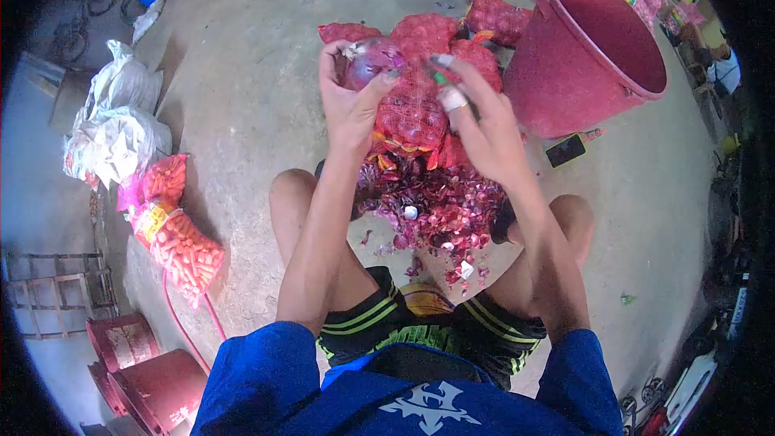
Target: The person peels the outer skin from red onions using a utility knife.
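Holding: left hand, grip closed around a red onion, above net bags.
Right hand: near the onion; its grip cannot be made out.
Bucket: towards the floor's far edge.

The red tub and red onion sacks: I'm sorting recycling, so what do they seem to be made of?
The red tub looks like dull, probably moulded plastic: thick rim, even colour. The red onion sacks look like thin, faintly shiny netting, probably plastic: contents show through mesh; exact fibre unclear.
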{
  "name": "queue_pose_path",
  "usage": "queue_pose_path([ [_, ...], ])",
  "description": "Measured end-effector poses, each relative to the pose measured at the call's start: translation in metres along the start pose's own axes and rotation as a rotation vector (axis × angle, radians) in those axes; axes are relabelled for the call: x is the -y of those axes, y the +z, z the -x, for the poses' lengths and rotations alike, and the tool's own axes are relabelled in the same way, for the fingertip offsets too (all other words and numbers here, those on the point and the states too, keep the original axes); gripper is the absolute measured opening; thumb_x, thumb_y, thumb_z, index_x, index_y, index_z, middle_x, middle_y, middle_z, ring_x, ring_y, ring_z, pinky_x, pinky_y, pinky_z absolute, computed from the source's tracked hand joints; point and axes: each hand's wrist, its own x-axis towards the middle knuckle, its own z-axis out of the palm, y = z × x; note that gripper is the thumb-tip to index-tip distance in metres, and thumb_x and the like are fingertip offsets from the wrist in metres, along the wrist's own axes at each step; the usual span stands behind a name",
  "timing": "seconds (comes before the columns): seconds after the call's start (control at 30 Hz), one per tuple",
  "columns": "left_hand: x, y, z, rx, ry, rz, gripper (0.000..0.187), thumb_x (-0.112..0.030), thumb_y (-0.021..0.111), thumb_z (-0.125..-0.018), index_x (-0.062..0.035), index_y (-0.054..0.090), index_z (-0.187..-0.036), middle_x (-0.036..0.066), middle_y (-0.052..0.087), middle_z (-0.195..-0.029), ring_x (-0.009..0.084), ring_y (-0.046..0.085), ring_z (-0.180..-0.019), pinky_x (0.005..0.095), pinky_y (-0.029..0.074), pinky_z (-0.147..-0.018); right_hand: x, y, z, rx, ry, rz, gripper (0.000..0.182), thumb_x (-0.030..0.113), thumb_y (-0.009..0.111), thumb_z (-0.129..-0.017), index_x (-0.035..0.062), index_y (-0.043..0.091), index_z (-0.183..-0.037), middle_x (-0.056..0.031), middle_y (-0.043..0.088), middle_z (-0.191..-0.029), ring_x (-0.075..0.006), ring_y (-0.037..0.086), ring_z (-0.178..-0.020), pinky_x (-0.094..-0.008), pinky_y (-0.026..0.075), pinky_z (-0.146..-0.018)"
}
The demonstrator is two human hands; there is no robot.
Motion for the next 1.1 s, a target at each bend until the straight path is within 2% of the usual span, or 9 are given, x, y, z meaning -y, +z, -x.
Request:
queue_pose_path([
  [0.07,-0.012,0.003,-0.001,0.015,0.024,-0.087,0.073,-0.008,0.097,-0.07,-0.0094,0.051,-0.127,0.004,0.061,-0.118,0.0161,0.063,-0.109,0.0328,0.053,-0.099,-0.001,-0.003,-0.003,-0.067,0.077,-0.308,0.052,0.011,0.067,-0.1,0.0019,0.051,-0.148,-0.0173,0.076,-0.113,-0.0252,0.074,-0.097,-0.0408,0.056,-0.085],
  [0.2,-0.012,-0.004,-0.003,0.15,0.196,-0.499,0.082,-0.011,0.097,-0.069,-0.0097,0.048,-0.135,0.005,0.062,-0.121,0.017,0.065,-0.112,0.0329,0.055,-0.098,0.017,0.009,-0.006,-0.176,0.079,-0.65,0.063,0.005,0.078,-0.093,0.0008,0.052,-0.15,-0.0062,0.074,-0.11,-0.0113,0.068,-0.097,-0.0253,0.052,-0.081],
  [0.37,-0.017,0.009,0.007,0.148,0.005,-0.293,0.08,-0.009,0.101,-0.061,-0.0084,0.051,-0.123,0.003,0.06,-0.113,0.0149,0.062,-0.108,0.0332,0.052,-0.099,0.005,0.011,-0.003,-0.044,0.1,-0.596,0.064,0.0,0.078,-0.09,-0.0002,0.052,-0.149,-0.0032,0.072,-0.105,-0.0076,0.066,-0.087,-0.0216,0.052,-0.075],
  [0.47,-0.013,0.006,0.007,0.204,0.054,-0.383,0.079,-0.009,0.102,-0.061,-0.0082,0.052,-0.122,0.003,0.06,-0.113,0.0145,0.062,-0.108,0.0329,0.052,-0.099,-0.002,0.005,-0.007,-0.052,0.123,-0.684,0.072,0.0,0.08,-0.088,-0.0026,0.047,-0.152,-0.005,0.072,-0.105,-0.0124,0.068,-0.097,-0.0282,0.057,-0.087],
  [0.57,-0.017,0.007,0.008,0.198,0.062,-0.384,0.078,-0.01,0.102,-0.061,-0.0082,0.053,-0.122,0.002,0.061,-0.113,0.0142,0.062,-0.108,0.0326,0.052,-0.099,-0.017,-0.017,-0.012,-0.117,0.237,-0.388,0.064,0.003,0.076,-0.092,-0.0017,0.051,-0.15,-0.0061,0.073,-0.106,-0.0143,0.069,-0.097,-0.0298,0.056,-0.087],
  [0.63,-0.018,0.007,0.008,0.187,0.03,-0.315,0.077,-0.011,0.102,-0.061,-0.0082,0.054,-0.121,0.002,0.061,-0.113,0.0141,0.063,-0.109,0.0325,0.052,-0.099,-0.019,-0.03,-0.011,0.069,0.101,0.136,0.057,0.008,0.073,-0.095,-0.0006,0.055,-0.148,-0.011,0.074,-0.115,-0.0185,0.071,-0.104,-0.034,0.055,-0.093],
  [0.67,-0.018,0.006,0.006,0.175,0.039,-0.276,0.075,-0.013,0.102,-0.063,-0.0078,0.056,-0.122,0.002,0.062,-0.114,0.0143,0.063,-0.109,0.0323,0.052,-0.1,-0.021,-0.029,-0.007,0.035,-0.027,0.171,0.052,0.017,0.068,-0.097,0.0007,0.056,-0.145,-0.0235,0.074,-0.115,-0.0357,0.075,-0.106,-0.0407,0.054,-0.098],
  [0.87,0.0,-0.008,0.003,0.085,-0.085,0.024,0.067,-0.017,0.099,-0.072,-0.007,0.059,-0.125,0.004,0.064,-0.118,0.0155,0.064,-0.11,0.0328,0.052,-0.101,0.004,-0.014,-0.002,0.044,0.041,-0.158,0.051,0.021,0.057,-0.104,0.0028,0.051,-0.152,-0.0274,0.072,-0.105,-0.0451,0.072,-0.099,-0.0467,0.054,-0.091],
  [1.1,-0.009,0.003,0.003,0.051,0.089,-0.147,0.068,-0.009,0.097,-0.069,-0.0066,0.059,-0.125,0.005,0.065,-0.12,0.0172,0.064,-0.114,0.0345,0.052,-0.103,0.022,-0.011,0.003,0.11,0.041,0.055,0.052,0.02,0.056,-0.104,0.0047,0.047,-0.154,-0.0307,0.068,-0.093,-0.0481,0.068,-0.092,-0.0521,0.052,-0.085],
])
